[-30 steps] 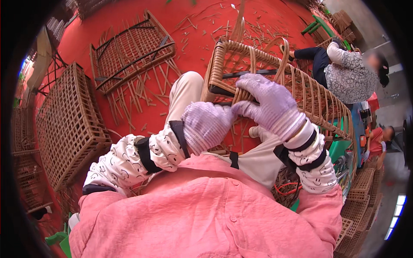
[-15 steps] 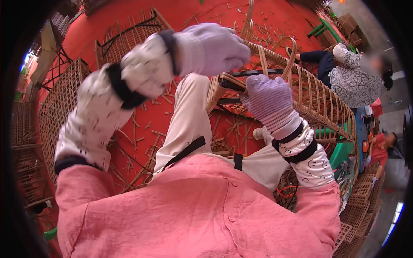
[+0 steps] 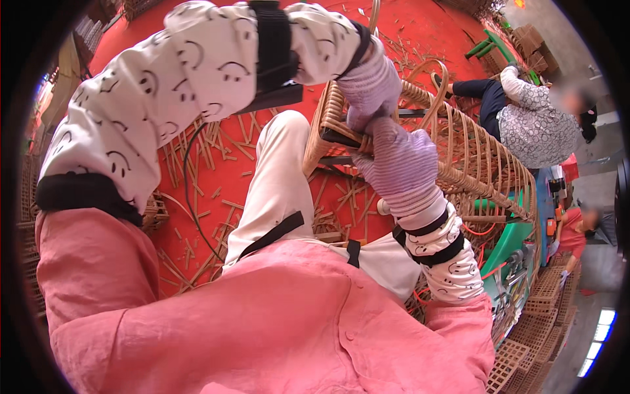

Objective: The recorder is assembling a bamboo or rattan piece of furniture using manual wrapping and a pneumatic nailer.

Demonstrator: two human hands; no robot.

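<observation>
A half-woven wicker basket [image 3: 489, 167] of tan rattan on a dark frame lies on its side ahead of me, its near corner between my knees. My right hand [image 3: 403, 157], in a lilac knitted glove, is closed on the frame at that corner. Against it, from above, presses my left hand [image 3: 374, 85], gloved alike. The left fingers are closed and bent downward at the corner; what they pinch is hidden behind the two gloves. A loose rattan loop [image 3: 433, 88] arches up from the rim just beyond my hands.
Cut rattan scraps [image 3: 216, 157] litter the red floor [image 3: 256, 197]. A black cable [image 3: 187, 164] hangs below my left forearm. At the right sits a person in a patterned top [image 3: 538, 128], with another in red [image 3: 574, 230] farther off. Lattice panels [image 3: 528, 328] are stacked at lower right.
My left hand has come down and in from above the basket's corner to meet the right hand. The right hand has shifted slightly left and down, still closed on the frame.
</observation>
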